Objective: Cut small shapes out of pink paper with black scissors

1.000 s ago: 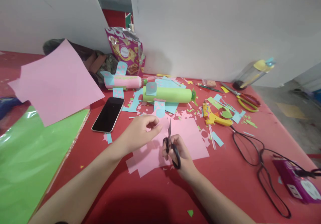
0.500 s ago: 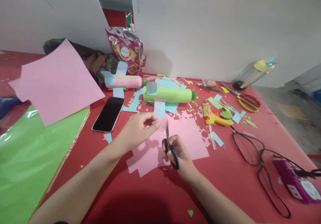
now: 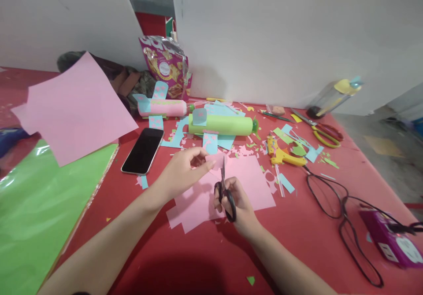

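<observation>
My left hand (image 3: 185, 171) pinches a small piece of pink paper (image 3: 215, 160) between thumb and fingers. Dark-handled scissors (image 3: 223, 185) are gripped in my right hand (image 3: 238, 200), their blades pointing up at the right edge of that piece. Beneath both hands lie pink paper sheets (image 3: 251, 182) on the red table. Just beyond them rests a green paper-wrapped bottle (image 3: 224, 125) with blue paper wings, and to its left a similar pink-wrapped bottle (image 3: 168, 108).
A phone (image 3: 143, 151) lies left of my left hand. On the right are a yellow glue gun (image 3: 280, 153) with its cord, larger scissors (image 3: 319, 130) and a purple box (image 3: 391, 237). Paper scraps are scattered around the bottles. A snack bag (image 3: 166, 67) stands behind.
The small pink piece in my left hand now shows more plainly, facing the camera. The scissors shifted slightly left, then back right toward its edge. Things on the table stay put.
</observation>
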